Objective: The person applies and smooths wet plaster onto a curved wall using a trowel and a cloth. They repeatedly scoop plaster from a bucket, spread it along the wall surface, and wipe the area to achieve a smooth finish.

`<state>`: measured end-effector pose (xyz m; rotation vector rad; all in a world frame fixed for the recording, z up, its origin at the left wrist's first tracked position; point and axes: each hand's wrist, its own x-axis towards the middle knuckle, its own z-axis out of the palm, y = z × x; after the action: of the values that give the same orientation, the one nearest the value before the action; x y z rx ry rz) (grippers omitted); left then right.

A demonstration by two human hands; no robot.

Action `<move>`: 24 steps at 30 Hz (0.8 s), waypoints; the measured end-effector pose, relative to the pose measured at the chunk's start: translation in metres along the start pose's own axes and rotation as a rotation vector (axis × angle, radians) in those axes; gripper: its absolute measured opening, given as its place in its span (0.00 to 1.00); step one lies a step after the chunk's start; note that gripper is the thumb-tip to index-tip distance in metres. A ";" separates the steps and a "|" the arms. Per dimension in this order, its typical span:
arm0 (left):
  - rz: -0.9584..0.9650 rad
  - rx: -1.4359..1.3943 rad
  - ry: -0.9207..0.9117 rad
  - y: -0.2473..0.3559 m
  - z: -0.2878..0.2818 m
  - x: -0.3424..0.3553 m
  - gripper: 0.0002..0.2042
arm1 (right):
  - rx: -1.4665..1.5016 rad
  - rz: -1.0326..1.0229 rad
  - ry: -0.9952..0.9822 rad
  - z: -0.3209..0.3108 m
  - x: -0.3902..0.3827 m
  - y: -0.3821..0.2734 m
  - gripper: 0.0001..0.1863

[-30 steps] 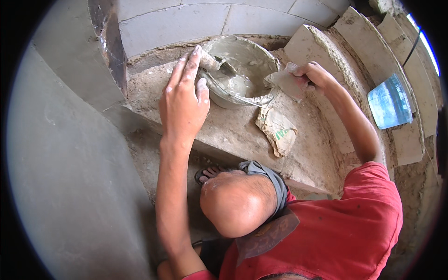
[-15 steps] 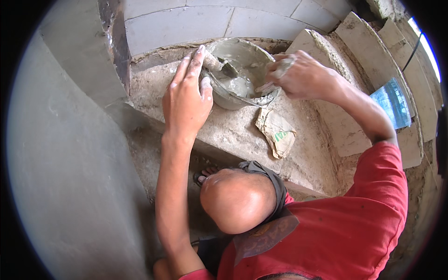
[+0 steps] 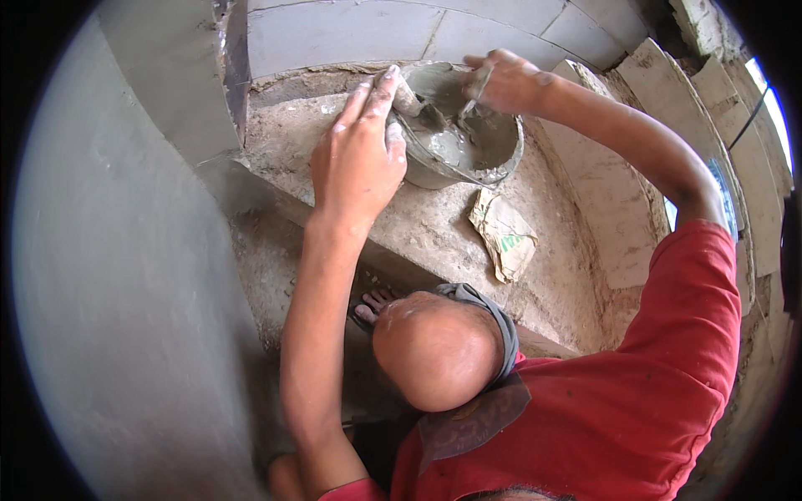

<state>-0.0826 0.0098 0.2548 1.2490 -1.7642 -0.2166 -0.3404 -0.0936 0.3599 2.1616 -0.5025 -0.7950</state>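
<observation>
The left hand lies flat, fingers spread, steadying the rim of the mortar pan on the concrete step. The right hand, fingers closed around a trowel, dips into wet mortar; much remains unscooped. A crumpled paper bag lies below the pan.

One crumpled paper bag on the step

The crumpled paper bag, tan with a green printed patch, lies flattened right of the frame's centre, on the dusty concrete just below the mortar pan.
</observation>
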 end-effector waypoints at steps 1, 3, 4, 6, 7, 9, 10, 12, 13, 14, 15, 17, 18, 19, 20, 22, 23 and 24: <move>0.015 0.011 0.007 -0.001 0.000 0.001 0.30 | 0.050 0.114 -0.021 0.002 -0.002 0.005 0.17; 0.014 0.010 0.021 -0.002 0.000 0.000 0.30 | 0.399 0.221 -0.094 0.004 -0.006 0.017 0.18; 0.020 0.006 0.024 -0.002 0.000 0.001 0.30 | 0.603 0.285 -0.170 0.005 -0.007 0.022 0.19; -0.002 -0.002 -0.002 -0.002 0.000 0.001 0.31 | 0.783 0.406 -0.224 0.007 -0.007 0.033 0.18; -0.016 -0.010 -0.007 -0.001 0.000 0.001 0.31 | 0.910 0.476 -0.235 0.009 -0.007 0.037 0.17; -0.010 -0.006 -0.002 0.000 0.000 0.000 0.31 | 1.149 0.640 -0.290 0.015 -0.011 0.042 0.15; -0.002 -0.001 0.003 0.000 -0.001 0.000 0.31 | 1.265 0.746 -0.337 0.021 -0.017 0.042 0.13; -0.002 -0.006 -0.003 0.000 -0.001 0.000 0.31 | 1.463 0.928 -0.357 0.034 -0.032 0.035 0.10; -0.006 -0.005 -0.003 0.000 -0.001 0.000 0.31 | 1.549 1.000 -0.330 0.041 -0.044 0.028 0.10; 0.003 -0.010 0.007 -0.001 -0.001 0.000 0.31 | 1.566 1.145 -0.283 0.048 -0.057 0.019 0.09; 0.013 -0.017 0.015 -0.001 -0.001 0.001 0.31 | 1.651 1.126 -0.327 0.054 -0.071 0.008 0.10; -0.019 -0.076 -0.011 -0.001 0.000 0.001 0.32 | 1.750 1.253 -0.326 0.061 -0.101 -0.015 0.10; -0.065 -0.124 -0.042 -0.001 0.001 0.001 0.32 | 1.835 1.321 -0.295 0.061 -0.116 -0.024 0.10; -0.078 -0.156 -0.056 -0.001 0.001 0.001 0.33 | 1.967 1.340 -0.274 0.058 -0.129 -0.031 0.10; -0.089 -0.140 -0.073 -0.002 0.001 0.001 0.33 | 1.927 1.419 -0.275 0.053 -0.141 -0.034 0.10; -0.049 -0.080 -0.053 -0.002 -0.001 0.002 0.33 | 1.968 1.431 -0.324 0.041 -0.160 -0.036 0.10; -0.044 -0.095 -0.050 -0.002 -0.001 0.003 0.33 | 1.937 1.458 -0.251 0.036 -0.166 -0.037 0.11; -0.052 -0.094 -0.057 -0.002 -0.002 0.003 0.33 | 1.945 1.447 -0.206 0.031 -0.170 -0.036 0.12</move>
<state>-0.0803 0.0074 0.2565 1.2329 -1.7511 -0.3643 -0.4818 0.0098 0.3798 1.8267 -3.2970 0.7587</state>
